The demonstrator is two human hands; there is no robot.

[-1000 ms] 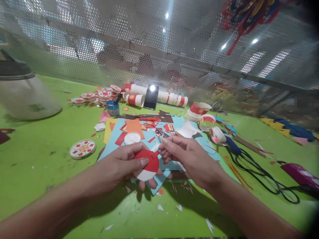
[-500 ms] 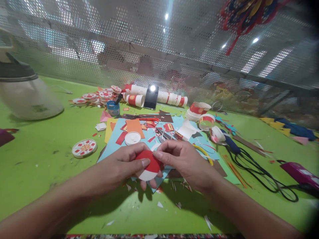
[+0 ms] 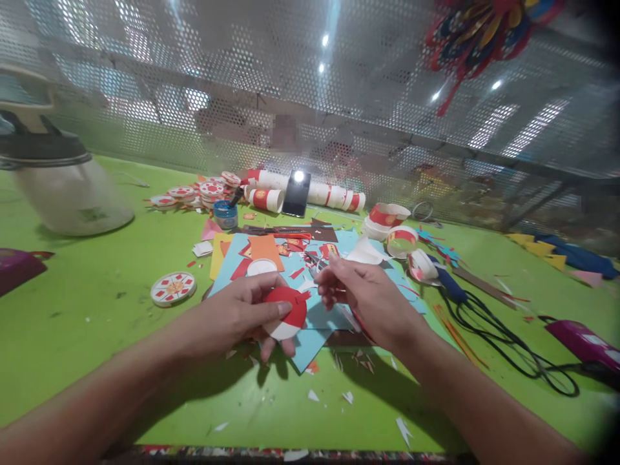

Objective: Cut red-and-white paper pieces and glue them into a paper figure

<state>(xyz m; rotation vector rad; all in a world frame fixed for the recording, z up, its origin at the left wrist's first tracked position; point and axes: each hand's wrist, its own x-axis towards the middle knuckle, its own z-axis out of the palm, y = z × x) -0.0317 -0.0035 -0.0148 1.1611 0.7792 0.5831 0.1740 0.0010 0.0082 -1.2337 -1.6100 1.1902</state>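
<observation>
My left hand (image 3: 256, 310) pinches a round disc (image 3: 290, 313), red over most of its face with a white segment at the bottom. The thumb lies across the disc's front, and other fingers support it from behind. From the upper right edge sticks a small ragged red tab (image 3: 304, 297). To the right, apart from the disc, my right hand (image 3: 358, 287) is closed with curled fingers; what they hold, if anything, I cannot make out. Beneath both hands lie light blue paper sheets (image 3: 310, 352). A white disc (image 3: 262, 267) rests just beyond my left hand.
A decorated round disc (image 3: 173, 289) lies at left. Behind are a blue jar (image 3: 225, 214), an upright phone (image 3: 296, 194), paper cups (image 3: 385, 219) and a stack of patterned discs (image 3: 212, 188). At right are a black cable (image 3: 504, 339) and a magenta device (image 3: 584, 342).
My right hand has moved away from the disc, to the right and slightly up. The red tab on the disc's edge now shows. My left hand keeps its hold.
</observation>
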